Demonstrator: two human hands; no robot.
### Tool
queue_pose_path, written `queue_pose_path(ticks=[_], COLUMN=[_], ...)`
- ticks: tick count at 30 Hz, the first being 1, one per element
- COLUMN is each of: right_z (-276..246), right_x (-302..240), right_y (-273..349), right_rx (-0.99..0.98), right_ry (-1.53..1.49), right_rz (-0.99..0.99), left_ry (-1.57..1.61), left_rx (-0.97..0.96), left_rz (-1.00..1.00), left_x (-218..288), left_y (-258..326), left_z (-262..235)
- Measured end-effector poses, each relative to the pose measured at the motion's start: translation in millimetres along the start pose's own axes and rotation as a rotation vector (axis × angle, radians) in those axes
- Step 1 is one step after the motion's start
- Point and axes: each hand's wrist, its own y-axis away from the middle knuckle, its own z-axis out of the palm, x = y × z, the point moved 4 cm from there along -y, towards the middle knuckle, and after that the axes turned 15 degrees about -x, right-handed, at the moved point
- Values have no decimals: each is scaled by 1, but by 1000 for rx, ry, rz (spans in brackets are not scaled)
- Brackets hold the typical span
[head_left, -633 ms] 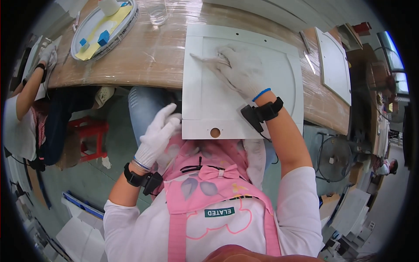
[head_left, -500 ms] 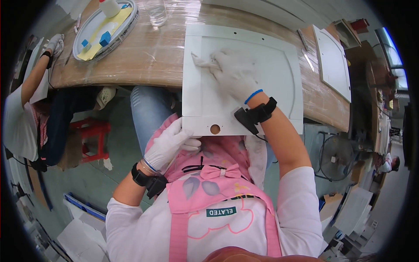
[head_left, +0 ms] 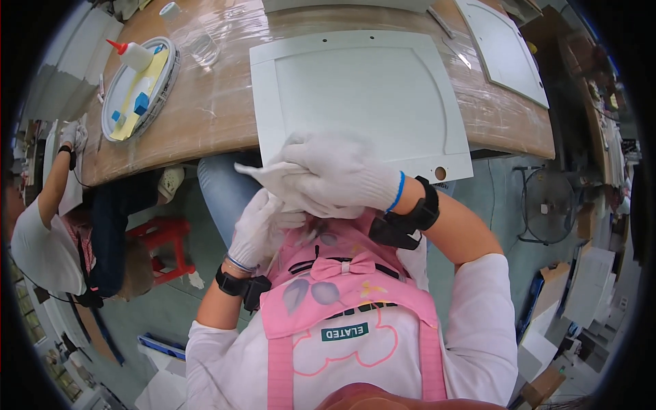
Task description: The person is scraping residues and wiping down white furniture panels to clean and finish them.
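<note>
Down from the middle of the white panel (head_left: 369,89) comes the right grip (head_left: 335,167), and now it is by the near edge, close to the left grip (head_left: 253,229). The right grip is closed around a white cloth (head_left: 268,179), and one corner pokes out on its left side. The left grip is just below the right one, with bent fingers; I cannot tell if it holds anything. The panel lies on the desk (head_left: 222,109), mostly past the right grip, and its round hole (head_left: 441,173) is to the right of that grip. Far to the left of the grips is a round tray (head_left: 123,85) with a red-tipped bottle (head_left: 139,58) and small blue blocks (head_left: 141,103). Beyond the right grip, to the right, lies another white panel (head_left: 502,51).
</note>
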Motion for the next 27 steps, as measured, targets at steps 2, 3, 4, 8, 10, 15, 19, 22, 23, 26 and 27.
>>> queue_pose_path(ticks=[2,3,4,8,10,15,19,22,23,26,27], right_z=[23,37,43,19,-8,-83,-130,-173,-187,-243,-251], right_x=[-6,-8,0,22,39,69,85,117,124,178,200], right_y=[5,8,8,31,43,82,109,118,120,132,138], right_rx=[15,26,35,-74,15,207,392,476,551,615,512], right_ry=[275,557,554,554,452,559,609,852,968,442,515], right_rz=[-159,-310,-309,-31,140,260,386,184,-8,853,997], left_ry=[29,20,-450,0,-78,-168,-168,-167,-161,-183,-196], left_rx=[128,128,78,124,153,141,135,95,130,187,185], left_rz=[-32,-38,6,-114,-135,-162,-143,-147,-148,-144,-152], left_x=[-3,-6,-6,4,5,7,6,13,12,5,4], left_y=[0,1,1,-9,-5,-11,-17,-12,-9,-3,-3], left_z=[1,-5,-14,4,2,-6,-14,-10,-9,-14,-14])
